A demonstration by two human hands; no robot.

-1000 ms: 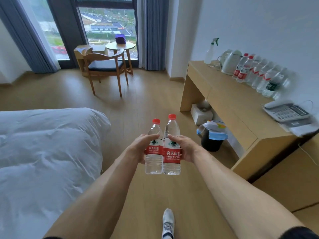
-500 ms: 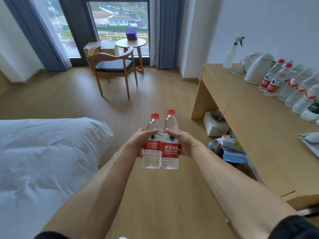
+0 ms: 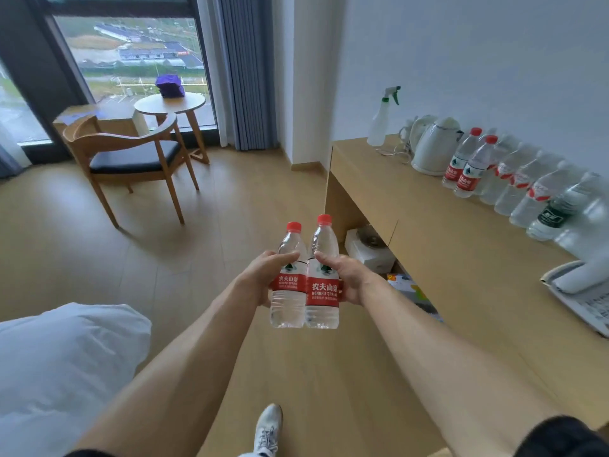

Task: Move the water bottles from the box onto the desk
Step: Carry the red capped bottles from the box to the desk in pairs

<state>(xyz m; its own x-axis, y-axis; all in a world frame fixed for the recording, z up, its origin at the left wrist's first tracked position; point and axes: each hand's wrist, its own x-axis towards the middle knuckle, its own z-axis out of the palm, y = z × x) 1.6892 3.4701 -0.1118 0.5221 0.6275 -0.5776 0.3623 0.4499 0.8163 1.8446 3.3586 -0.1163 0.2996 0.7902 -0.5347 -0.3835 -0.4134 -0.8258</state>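
Note:
My left hand (image 3: 263,275) grips a clear water bottle (image 3: 287,305) with a red cap and red label. My right hand (image 3: 349,278) grips a second, identical bottle (image 3: 322,305). Both bottles are upright and side by side, touching, held over the wooden floor to the left of the desk (image 3: 461,265). Along the desk's back edge by the wall stands a row of several water bottles (image 3: 514,183). The box is not in view.
A white kettle (image 3: 431,150) and a spray bottle (image 3: 382,117) stand at the desk's far end; a telephone (image 3: 580,291) lies at its near right. Under the desk are a white box (image 3: 369,249) and a bin. A bed (image 3: 59,364) is at left, a chair (image 3: 131,156) ahead.
I have walked forward along the desk with both bottles held in front of me; the desk and its bottle row are closer and the telephone has come back into view.

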